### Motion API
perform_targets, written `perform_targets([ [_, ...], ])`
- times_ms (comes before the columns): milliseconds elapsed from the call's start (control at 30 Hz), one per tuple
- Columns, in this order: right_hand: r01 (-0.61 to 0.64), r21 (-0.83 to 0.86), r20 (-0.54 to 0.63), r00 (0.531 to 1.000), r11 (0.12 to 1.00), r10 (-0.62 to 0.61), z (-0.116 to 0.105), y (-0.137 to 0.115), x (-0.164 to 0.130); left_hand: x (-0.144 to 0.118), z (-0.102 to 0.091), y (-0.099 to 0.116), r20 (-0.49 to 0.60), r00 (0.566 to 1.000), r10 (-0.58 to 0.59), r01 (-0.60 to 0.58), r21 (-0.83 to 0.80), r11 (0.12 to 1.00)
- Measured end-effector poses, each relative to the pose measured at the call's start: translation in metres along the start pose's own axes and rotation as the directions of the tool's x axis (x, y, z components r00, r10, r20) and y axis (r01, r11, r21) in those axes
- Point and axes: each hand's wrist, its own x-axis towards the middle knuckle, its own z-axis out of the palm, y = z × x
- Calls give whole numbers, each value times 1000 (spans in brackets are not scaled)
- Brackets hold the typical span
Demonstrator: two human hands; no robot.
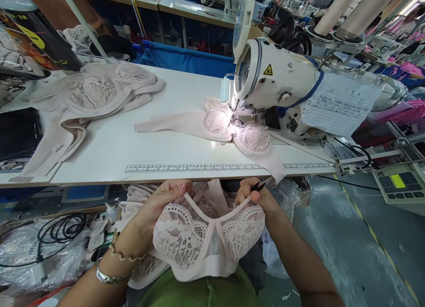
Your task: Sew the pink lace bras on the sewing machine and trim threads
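Observation:
A pale pink lace bra [212, 267] is stretched between my hands, below the front edge of the table. My left hand [162, 203] is closed on the upper edge of one cup. On the other side, my right hand [254, 196] pinches the opposite edge, and dark thread snips [260, 185] stick out from its fingers. Another bra [255, 138] lies under the lit needle area of the sewing machine [275, 74], with one end hanging over the table edge. More lace pieces rest on my lap, partly hidden behind the held bra.
Stacked bras [96, 94] cover the table's left part, beside a dark tray [20, 132]. A ruler strip [199, 168] runs along the front edge. A control box [401, 183] is at right. Plastic bags and a coiled black cable [61, 232] are at lower left.

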Motion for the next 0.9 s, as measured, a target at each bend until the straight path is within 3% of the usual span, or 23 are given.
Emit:
perform_targets([
  [533, 46, 7, 66, 997, 999, -46, -3, 0, -3, 1, -4, -3, 28, 1000, 0, 1, -10, 1000],
  [733, 16, 15, 20, 1000, 1000, -16, -3, 2, -4, 1, 2, 0, -27, 1000, 11, -12, -17, 1000],
  [900, 24, -7, 47, 999, 1000, -24, -6, 1, -4, 1, 3, 1, -31, 1000, 3, -4, -24, 1000],
])
